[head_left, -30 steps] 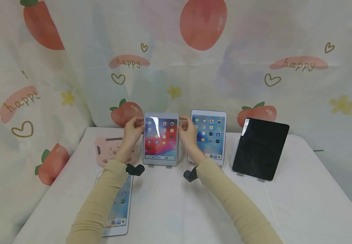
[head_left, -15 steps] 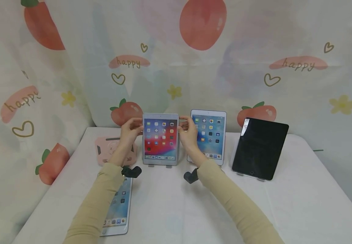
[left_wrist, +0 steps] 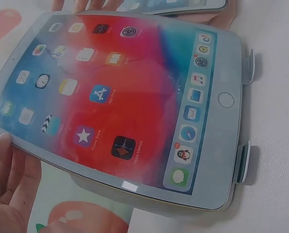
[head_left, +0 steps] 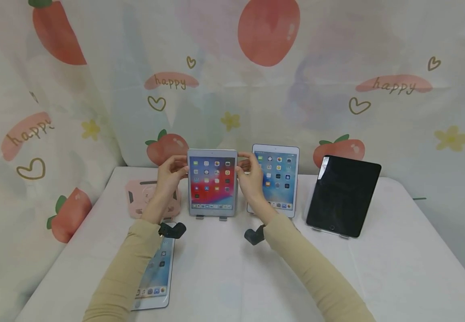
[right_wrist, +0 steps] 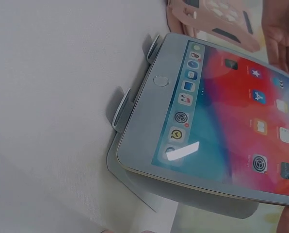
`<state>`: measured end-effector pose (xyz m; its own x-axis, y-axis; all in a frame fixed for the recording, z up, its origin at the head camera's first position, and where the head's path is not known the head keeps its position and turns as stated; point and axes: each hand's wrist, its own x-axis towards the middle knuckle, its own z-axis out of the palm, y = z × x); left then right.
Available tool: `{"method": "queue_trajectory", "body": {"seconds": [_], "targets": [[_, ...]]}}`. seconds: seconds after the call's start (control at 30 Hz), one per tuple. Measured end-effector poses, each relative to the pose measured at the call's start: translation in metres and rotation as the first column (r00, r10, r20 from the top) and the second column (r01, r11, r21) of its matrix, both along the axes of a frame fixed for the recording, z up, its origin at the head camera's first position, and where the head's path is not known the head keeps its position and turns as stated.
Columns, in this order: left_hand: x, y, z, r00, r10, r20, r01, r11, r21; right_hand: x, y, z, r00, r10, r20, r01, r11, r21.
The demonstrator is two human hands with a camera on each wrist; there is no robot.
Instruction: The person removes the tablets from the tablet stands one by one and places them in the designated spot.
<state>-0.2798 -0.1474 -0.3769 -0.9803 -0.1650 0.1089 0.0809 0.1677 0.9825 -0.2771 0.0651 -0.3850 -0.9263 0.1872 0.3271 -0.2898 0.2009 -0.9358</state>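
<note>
A white tablet (head_left: pixel 212 183) with a lit red and blue home screen leans upright on a stand with two small lips (left_wrist: pixel 249 65) at its lower edge. My left hand (head_left: pixel 169 179) pinches its left side near the top, thumb at the front edge and fingers behind, as the left wrist view shows. On the opposite side, my right hand (head_left: pixel 251 179) holds the right edge at the same height. In the right wrist view, only bits of the right hand's fingers (right_wrist: pixel 286 221) show at the lower right corner. The grey stand (right_wrist: pixel 212 201) is mostly hidden behind the tablet.
To the right stand a second white tablet (head_left: pixel 278 179), partly behind my right hand, and a black-screened tablet (head_left: pixel 345 197). A pink tablet case (head_left: pixel 137 199) is at the left. Another white tablet (head_left: pixel 157 277) lies under my left forearm on the white table (head_left: pixel 232 268).
The left hand shifted slightly left, then stayed at the tablet's edge. The tablet moved slightly left and its bottom edge a little up; the bright glare on its screen has gone.
</note>
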Motion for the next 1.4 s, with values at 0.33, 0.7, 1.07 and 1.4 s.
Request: {"method": "queue_trajectory", "body": {"seconds": [0.33, 0.7, 1.07, 1.4], "targets": [[0.012, -0.001, 0.004, 0.999, -0.015, -0.04, 0.015, 1.0, 0.001, 0.011, 0.004, 0.003, 0.999, 0.039, -0.023, -0.039, 0.999, -0.023], [0.034, -0.002, 0.006, 0.998, -0.05, -0.027, 0.05, 0.999, 0.006, 0.045, 0.008, 0.022, 0.997, 0.064, -0.031, -0.066, 0.997, -0.036], [0.066, -0.001, 0.003, 0.999, -0.05, -0.02, 0.051, 0.998, 0.043, 0.057, 0.016, 0.002, 0.997, 0.073, 0.001, -0.073, 0.997, -0.04], [0.091, -0.003, 0.002, 0.998, -0.057, 0.028, 0.057, 0.998, 0.017, 0.084, 0.022, -0.006, 0.989, 0.138, 0.058, -0.134, 0.988, -0.077]]}}
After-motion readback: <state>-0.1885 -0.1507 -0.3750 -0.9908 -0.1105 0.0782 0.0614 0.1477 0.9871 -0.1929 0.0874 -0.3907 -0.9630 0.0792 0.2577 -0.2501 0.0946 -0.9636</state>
